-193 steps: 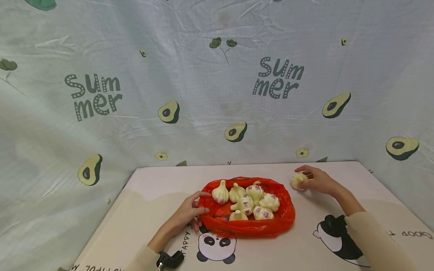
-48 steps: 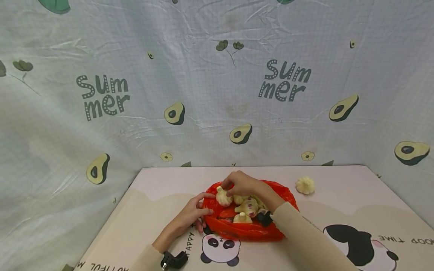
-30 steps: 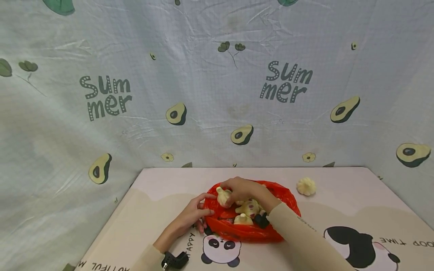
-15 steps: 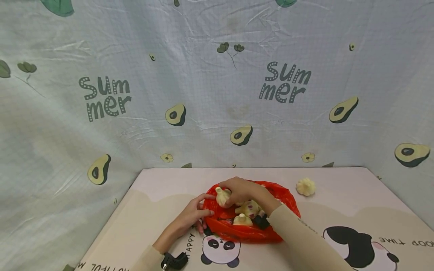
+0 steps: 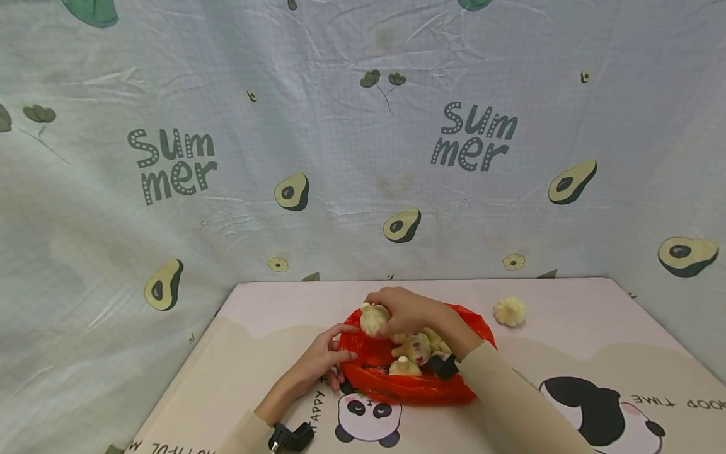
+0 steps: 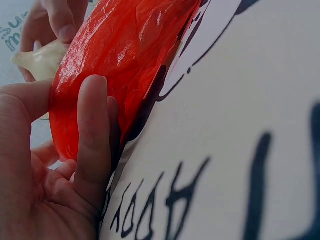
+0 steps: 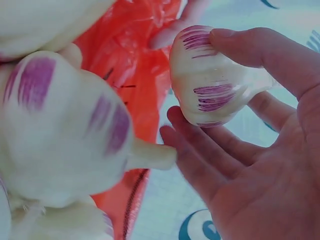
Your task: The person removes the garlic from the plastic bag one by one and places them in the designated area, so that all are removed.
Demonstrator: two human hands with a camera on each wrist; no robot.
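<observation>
My right hand (image 5: 405, 310) holds a garlic bulb (image 5: 374, 319) over the left part of a red plastic bag (image 5: 420, 394). In the right wrist view, thumb and fingers pinch that purple-streaked bulb (image 7: 200, 80), and its stem points towards the palm. More garlic bulbs (image 5: 414, 347) lie in the bag, partly covered by the right hand and forearm. My left hand (image 5: 320, 356) grips the bag's left edge; in the left wrist view the red plastic (image 6: 120, 55) passes between its fingers.
A single garlic bulb (image 5: 510, 311) sits on the table (image 5: 272, 302) at the back right, apart from the bag. Behind the table hangs a printed cloth (image 5: 340, 145) with avocados. A black strap (image 5: 292, 436) is on the left wrist.
Earlier my right hand set a bulb on the table at the back right and let go. It then reached into the bag, took another bulb, and has just lifted it slightly. The left hand stays put.
</observation>
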